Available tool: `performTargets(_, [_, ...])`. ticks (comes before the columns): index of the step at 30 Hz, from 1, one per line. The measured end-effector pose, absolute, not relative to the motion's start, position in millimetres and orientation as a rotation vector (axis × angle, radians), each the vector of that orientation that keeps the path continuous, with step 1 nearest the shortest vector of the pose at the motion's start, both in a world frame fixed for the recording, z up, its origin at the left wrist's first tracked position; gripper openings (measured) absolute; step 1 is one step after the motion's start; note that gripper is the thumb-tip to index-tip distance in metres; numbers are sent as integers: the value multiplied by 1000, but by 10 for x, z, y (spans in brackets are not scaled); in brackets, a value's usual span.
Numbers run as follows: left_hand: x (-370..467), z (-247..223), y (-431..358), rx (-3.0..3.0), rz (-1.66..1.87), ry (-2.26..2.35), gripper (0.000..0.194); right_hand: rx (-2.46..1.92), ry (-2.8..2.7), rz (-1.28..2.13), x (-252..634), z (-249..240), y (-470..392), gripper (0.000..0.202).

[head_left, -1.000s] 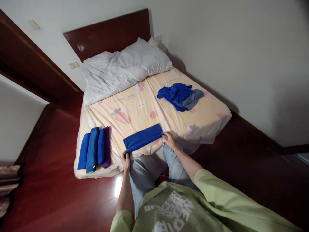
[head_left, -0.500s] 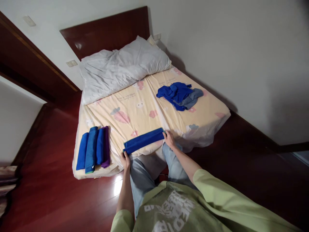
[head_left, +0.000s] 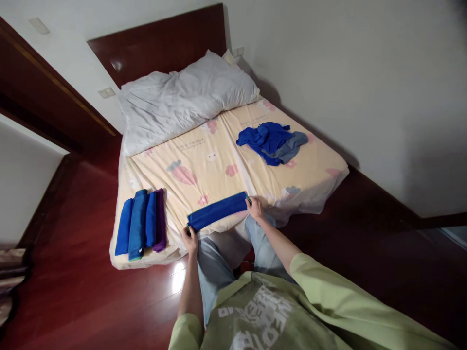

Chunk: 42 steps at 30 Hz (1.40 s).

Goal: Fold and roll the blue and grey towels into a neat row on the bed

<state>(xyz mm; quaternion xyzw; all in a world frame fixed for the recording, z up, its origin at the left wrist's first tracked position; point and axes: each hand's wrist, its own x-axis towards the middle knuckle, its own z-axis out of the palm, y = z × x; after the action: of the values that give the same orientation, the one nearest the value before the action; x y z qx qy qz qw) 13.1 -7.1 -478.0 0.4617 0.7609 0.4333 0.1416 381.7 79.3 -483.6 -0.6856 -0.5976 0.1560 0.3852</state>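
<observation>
A blue towel with a green edge lies as a long narrow folded strip near the front edge of the bed. My left hand grips its left end, fingers closed round the corner. At the other end, my right hand pinches the towel's right corner. To the left, several rolled or folded towels, blue and purple, lie side by side. Farther back on the right is a crumpled heap of blue and grey cloths.
A white pillow or quilt lies against the dark red headboard. White walls stand behind and to the right. Dark red wooden flooring surrounds the bed. A patterned fabric shows at the far left.
The towel's near layer has been folded up over the strip, so it now looks like one even band. Both hands stay at its ends.
</observation>
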Motion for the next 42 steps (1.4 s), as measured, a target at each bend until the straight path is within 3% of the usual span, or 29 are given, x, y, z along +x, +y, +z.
performTargets(5, [138, -4801, -53, 1277, 1332, 2147, 39, -1688, -1540, 296, 3795, -4738, 755, 17])
performTargets(14, [77, -4664, 7, 1658, 1231, 2154, 22, -1453, -1900, 417, 3837, -4659, 696, 43])
performTargets(20, [1, -4575, 8, 1947, 1037, 1786, 33, -1371, -1928, 479, 3949, -4623, 650, 45])
performTargets(28, [-61, -4513, -55, 1945, 916, 1726, 52, -1313, -1945, 520, 4005, -4594, 607, 59])
performTargets(42, [-350, -4592, 345, 1678, 980, 1887, 33, -1467, -1812, 532, 4075, -4835, 954, 29])
